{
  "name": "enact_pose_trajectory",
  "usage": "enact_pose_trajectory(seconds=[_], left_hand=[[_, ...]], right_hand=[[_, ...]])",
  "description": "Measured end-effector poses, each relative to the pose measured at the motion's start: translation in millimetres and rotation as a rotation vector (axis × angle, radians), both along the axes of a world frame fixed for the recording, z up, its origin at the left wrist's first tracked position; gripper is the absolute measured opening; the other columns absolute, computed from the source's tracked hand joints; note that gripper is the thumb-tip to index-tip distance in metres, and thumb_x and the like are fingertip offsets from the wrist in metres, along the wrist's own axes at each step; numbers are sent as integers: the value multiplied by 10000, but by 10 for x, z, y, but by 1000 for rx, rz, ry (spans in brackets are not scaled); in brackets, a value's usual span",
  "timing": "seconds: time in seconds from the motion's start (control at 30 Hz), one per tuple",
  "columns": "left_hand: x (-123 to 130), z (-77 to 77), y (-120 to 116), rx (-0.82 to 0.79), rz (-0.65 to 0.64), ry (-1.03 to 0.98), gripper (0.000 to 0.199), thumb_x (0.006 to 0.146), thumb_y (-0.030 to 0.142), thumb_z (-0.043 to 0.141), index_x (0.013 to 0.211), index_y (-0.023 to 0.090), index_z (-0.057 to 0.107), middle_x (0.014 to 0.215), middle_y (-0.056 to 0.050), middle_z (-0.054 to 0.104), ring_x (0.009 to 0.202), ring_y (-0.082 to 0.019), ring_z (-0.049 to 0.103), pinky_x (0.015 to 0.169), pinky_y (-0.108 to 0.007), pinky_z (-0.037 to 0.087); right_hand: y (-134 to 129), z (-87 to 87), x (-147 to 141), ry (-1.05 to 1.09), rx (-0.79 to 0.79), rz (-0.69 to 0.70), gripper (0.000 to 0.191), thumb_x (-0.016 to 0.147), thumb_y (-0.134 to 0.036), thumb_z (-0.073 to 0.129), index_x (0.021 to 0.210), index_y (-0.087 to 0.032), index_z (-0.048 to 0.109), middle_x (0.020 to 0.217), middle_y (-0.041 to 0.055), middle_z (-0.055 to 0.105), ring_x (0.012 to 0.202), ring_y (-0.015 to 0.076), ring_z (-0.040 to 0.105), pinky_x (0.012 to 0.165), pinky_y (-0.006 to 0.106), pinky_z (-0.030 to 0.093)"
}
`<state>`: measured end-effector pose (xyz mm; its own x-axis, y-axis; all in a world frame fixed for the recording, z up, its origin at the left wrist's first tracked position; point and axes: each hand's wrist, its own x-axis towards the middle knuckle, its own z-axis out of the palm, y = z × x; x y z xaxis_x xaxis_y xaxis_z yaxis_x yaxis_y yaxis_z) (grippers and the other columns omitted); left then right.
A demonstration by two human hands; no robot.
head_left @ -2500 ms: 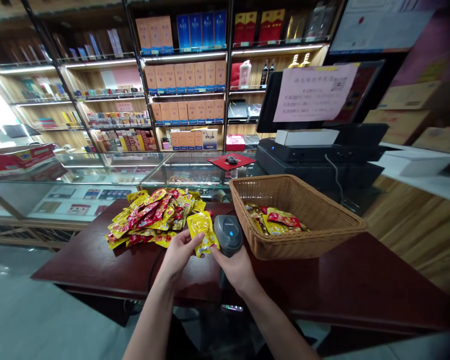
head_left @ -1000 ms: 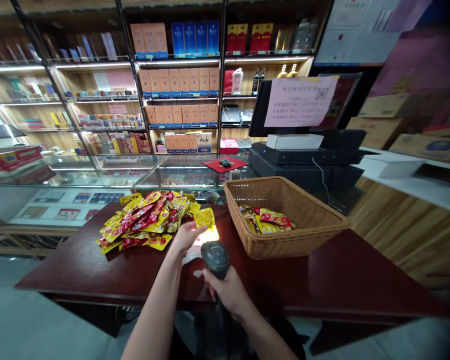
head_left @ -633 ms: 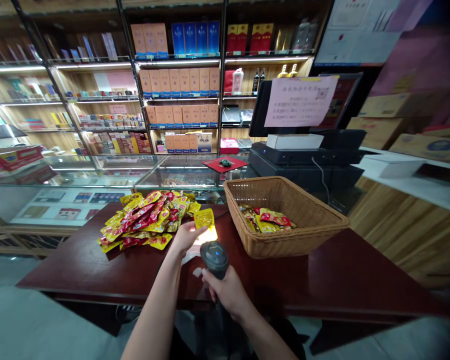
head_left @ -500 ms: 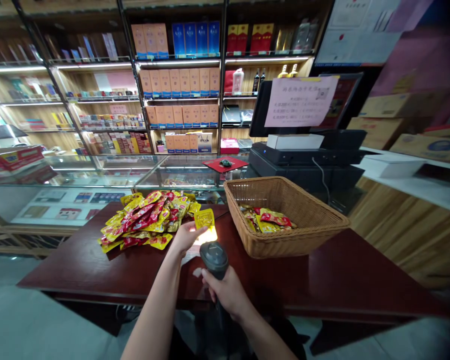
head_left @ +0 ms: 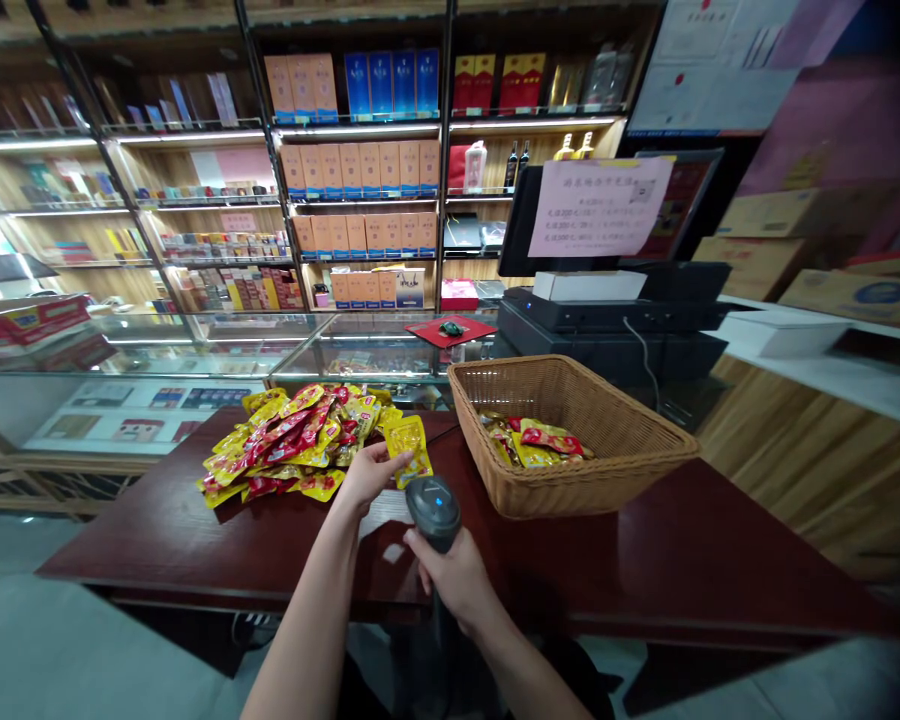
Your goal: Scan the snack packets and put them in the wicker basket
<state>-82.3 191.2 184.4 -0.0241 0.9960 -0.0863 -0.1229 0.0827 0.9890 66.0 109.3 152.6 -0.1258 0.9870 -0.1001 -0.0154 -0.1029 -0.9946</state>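
Note:
Between the thumb and fingers of my left hand (head_left: 373, 478) is a yellow snack packet (head_left: 409, 447), held up over the table. My right hand (head_left: 456, 575) is wrapped round the handle of a dark barcode scanner (head_left: 433, 510), whose head is just below the packet and shows a small blue light. Left of my hands lies a heap of red and yellow snack packets (head_left: 292, 435). On the right stands a brown wicker basket (head_left: 592, 490) with several similar packets (head_left: 544, 442) in its bottom.
The dark red wooden table (head_left: 682, 560) carries the heap and basket. Behind it are a glass display counter (head_left: 292, 345), a red mouse pad (head_left: 427, 330) and a monitor (head_left: 521, 220) with a paper notice. Shelves of boxed goods (head_left: 360, 168) line the back wall.
The scanner's bright light on the packet has gone out, and a blue light now shows on its head. The scanner has shifted slightly right; the packet is tilted a little differently.

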Motion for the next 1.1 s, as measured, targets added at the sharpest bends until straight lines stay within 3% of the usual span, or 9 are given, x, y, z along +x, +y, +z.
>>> enact_pose_trajectory(seconds=[0.13, 0.3, 0.53, 0.67, 0.77, 0.87, 1.0, 1.1], left_hand=[[-64, 66, -75, 7, 45, -65, 517, 588, 464, 845, 956, 123, 718, 898, -110, 757, 699, -209, 696, 614, -287, 534], [-92, 188, -238, 67, 104, -186, 505, 582, 432, 855, 963, 132, 714, 914, -101, 756, 773, -228, 707, 690, -309, 543], [-74, 282, -406, 113, 230, -182, 448, 579, 446, 849, 870, 147, 687, 891, -83, 749, 779, -216, 703, 627, -258, 522], [-27, 282, -372, 92, 212, -247, 449, 572, 430, 856, 863, 140, 674, 874, -87, 743, 755, -207, 698, 631, -270, 532], [47, 304, -334, 74, 176, -277, 458, 558, 413, 866, 865, 124, 686, 849, -95, 740, 755, -213, 696, 642, -280, 537], [120, 334, -310, 48, 136, -313, 436, 584, 407, 851, 867, 114, 695, 784, -80, 729, 637, -162, 663, 531, -231, 497], [175, 329, -250, -30, 124, -298, 348, 639, 385, 820, 792, 109, 675, 644, -38, 673, 416, -65, 508, 309, -160, 295], [187, 291, -175, -95, 94, -304, 325, 681, 352, 803, 851, 105, 677, 717, -67, 697, 472, -91, 570, 320, -155, 376]], right_hand=[[174, 32, -65, 1, 109, -209, 351, 678, -484, 737, 696, -147, 641, 462, -6, 564, 399, 129, 497, 414, 239, 398], [346, 235, -281, 73, 258, -316, 377, 678, -458, 765, 846, -130, 690, 794, 97, 733, 726, 231, 679, 690, 315, 538], [439, 225, -476, 234, 226, -348, 422, 670, -427, 775, 942, -119, 679, 891, 107, 745, 806, 245, 694, 775, 345, 546], [410, 253, -410, 291, 235, -329, 485, 679, -385, 774, 1081, -139, 657, 1063, 112, 730, 962, 259, 686, 896, 376, 525], [374, 292, -356, 333, 219, -322, 460, 678, -360, 773, 1066, -135, 667, 1047, 115, 736, 974, 265, 688, 900, 382, 532], [342, 305, -321, 384, 205, -337, 501, 670, -363, 784, 1099, -138, 660, 1068, 114, 732, 1001, 268, 685, 905, 382, 537], [337, 288, -271, 389, 209, -348, 568, 673, -377, 781, 1171, -150, 628, 1132, 115, 712, 1004, 262, 684, 906, 380, 538], [389, 263, -232, 292, 237, -390, 548, 681, -399, 769, 1150, -151, 636, 1125, 115, 712, 1002, 263, 677, 907, 380, 528]])
